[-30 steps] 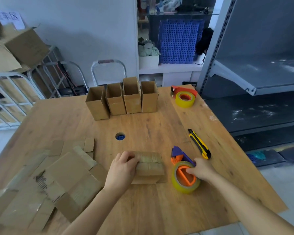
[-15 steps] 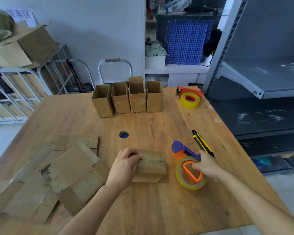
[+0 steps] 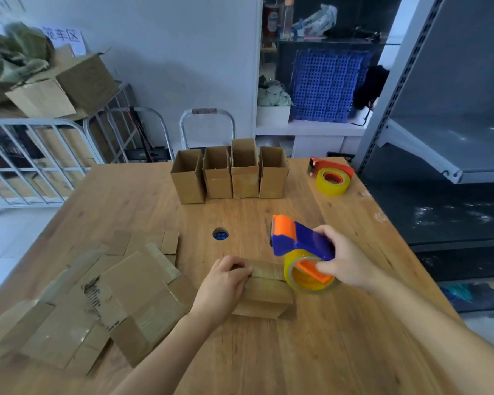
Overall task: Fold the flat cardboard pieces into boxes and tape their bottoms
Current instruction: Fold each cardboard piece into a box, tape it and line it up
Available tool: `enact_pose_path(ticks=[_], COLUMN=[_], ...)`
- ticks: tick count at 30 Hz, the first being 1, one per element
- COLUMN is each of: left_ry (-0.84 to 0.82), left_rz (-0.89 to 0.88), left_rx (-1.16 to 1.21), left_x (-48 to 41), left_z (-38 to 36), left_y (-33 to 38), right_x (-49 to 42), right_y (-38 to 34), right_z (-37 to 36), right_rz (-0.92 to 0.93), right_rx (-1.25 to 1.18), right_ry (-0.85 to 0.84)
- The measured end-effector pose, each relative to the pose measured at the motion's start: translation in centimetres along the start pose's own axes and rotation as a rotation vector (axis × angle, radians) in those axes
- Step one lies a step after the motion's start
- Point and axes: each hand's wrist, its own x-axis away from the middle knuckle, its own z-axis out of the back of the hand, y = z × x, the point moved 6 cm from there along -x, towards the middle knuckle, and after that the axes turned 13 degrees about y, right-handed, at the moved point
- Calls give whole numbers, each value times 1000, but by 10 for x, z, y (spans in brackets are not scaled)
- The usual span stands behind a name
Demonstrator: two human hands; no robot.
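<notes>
A small folded cardboard box [image 3: 265, 292] lies on the wooden table [image 3: 340, 337] with its closed bottom flaps facing up. My left hand [image 3: 224, 286] grips its left end, fingers curled over the top edge. My right hand [image 3: 345, 259] holds a blue and orange tape dispenser [image 3: 300, 240] with a yellow tape roll [image 3: 308, 277], lifted just above the box's right end. Several finished open boxes [image 3: 230, 172] stand in a row at the far side. A pile of flat cardboard pieces [image 3: 92, 303] lies at the near left.
A second tape dispenser with a yellow roll [image 3: 331, 175] sits at the far right corner. A round hole [image 3: 220, 233] is in the table's middle. Metal shelving [image 3: 439, 132] stands to the right, trolleys and large cartons [image 3: 60, 89] at the back left.
My right hand has lifted the tape dispenser off the table and brought it left over the box. The yellow utility knife is no longer in view. My left hand stays on the box.
</notes>
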Motion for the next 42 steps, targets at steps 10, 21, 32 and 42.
enact_pose_path(ticks=[10, 21, 32, 42], left_ry=[-55, -378, -421, -395], left_rz=[421, 1243, 1401, 1369], left_rx=[237, 1035, 1260, 1274], left_x=[-20, -30, -24, -29], left_z=[19, 9, 0, -2], left_y=[0, 20, 27, 28], right_x=[6, 7, 8, 7], right_y=[-13, -18, -18, -18], right_z=[-21, -26, -21, -17], right_rz=[183, 194, 164, 151], right_rx=[189, 216, 168, 135], right_ry=[-51, -76, -63, -48])
